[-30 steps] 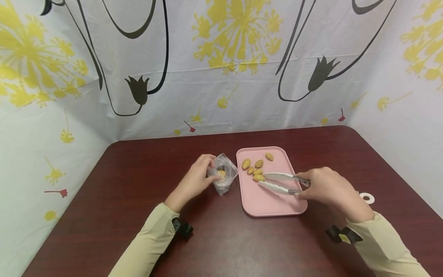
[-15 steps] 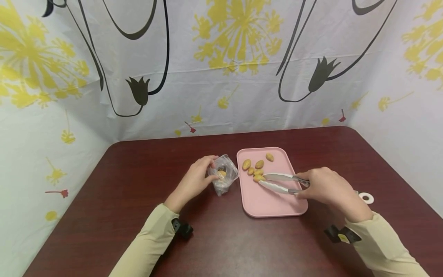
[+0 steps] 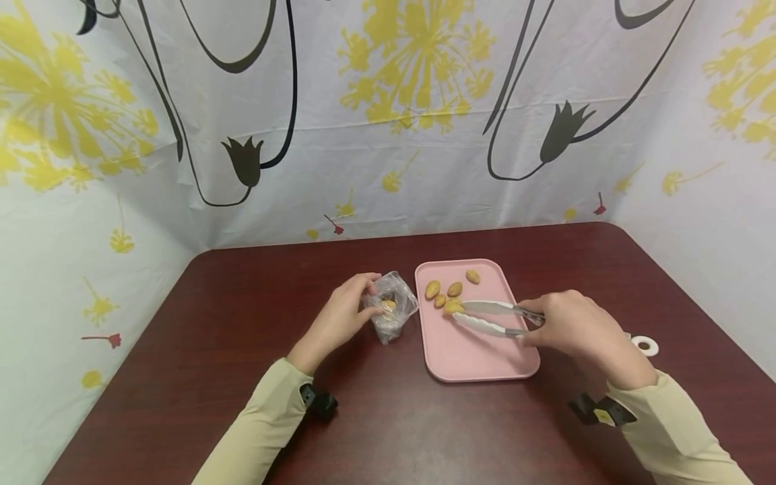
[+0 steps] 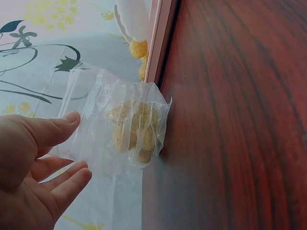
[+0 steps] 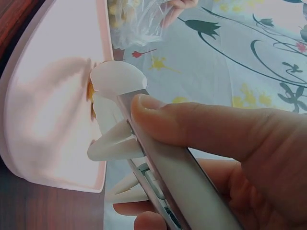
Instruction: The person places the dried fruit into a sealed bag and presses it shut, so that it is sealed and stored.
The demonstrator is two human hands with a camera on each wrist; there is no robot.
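Note:
In the head view, my left hand [image 3: 342, 311] holds a clear plastic bag [image 3: 388, 327] by its mouth, thumb and fingers at opposite sides. Several yellow-brown oval pieces [image 4: 136, 129] show through the bag in the left wrist view. My right hand [image 3: 572, 329] grips metal tongs [image 3: 485, 327] with white tips, thumb along one arm. The tips reach over a pink tray [image 3: 479, 364] and lie against a yellow oval piece [image 3: 453, 307]. Other oval pieces [image 3: 432, 290] lie around it toward the tray's far left.
Beside my right wrist lies a white ring-shaped object [image 3: 645, 346], partly behind the hand. The dark red-brown table [image 3: 388, 431] meets a flower-patterned cloth [image 3: 388, 168] at the back and sides. The bag stands close to the tray's left edge.
The tong tips have drawn slightly closer together on the yellow pieces at the front of the group, which have shifted a little. My left hand and the bag have stayed in place.

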